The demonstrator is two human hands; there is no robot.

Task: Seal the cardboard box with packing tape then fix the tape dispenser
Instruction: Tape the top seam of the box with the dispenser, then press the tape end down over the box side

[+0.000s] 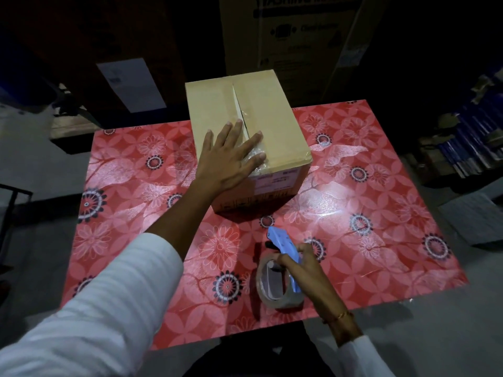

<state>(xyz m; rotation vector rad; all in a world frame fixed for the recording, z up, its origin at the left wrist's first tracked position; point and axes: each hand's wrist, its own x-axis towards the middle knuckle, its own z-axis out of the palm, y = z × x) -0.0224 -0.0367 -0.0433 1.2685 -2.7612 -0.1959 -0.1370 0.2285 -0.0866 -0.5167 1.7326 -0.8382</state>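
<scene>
A tan cardboard box (272, 126) stands on the far middle of the red flowered table (381, 213). Its top flaps are closed, with clear tape along part of the centre seam. My left hand (231, 156) lies flat on the near end of the box top, fingers spread over crumpled tape at the front edge. My right hand (307, 268) grips the blue tape dispenser (283, 246) near the table's front edge. The dispenser carries a clear tape roll (275, 292), and its nose points toward the box.
Large cardboard cartons (294, 34) stand in the dark behind the table. A stack of blue-edged items (468, 142) sits at the right. Grey floor surrounds the table, with a dark frame (11, 210) at the left edge.
</scene>
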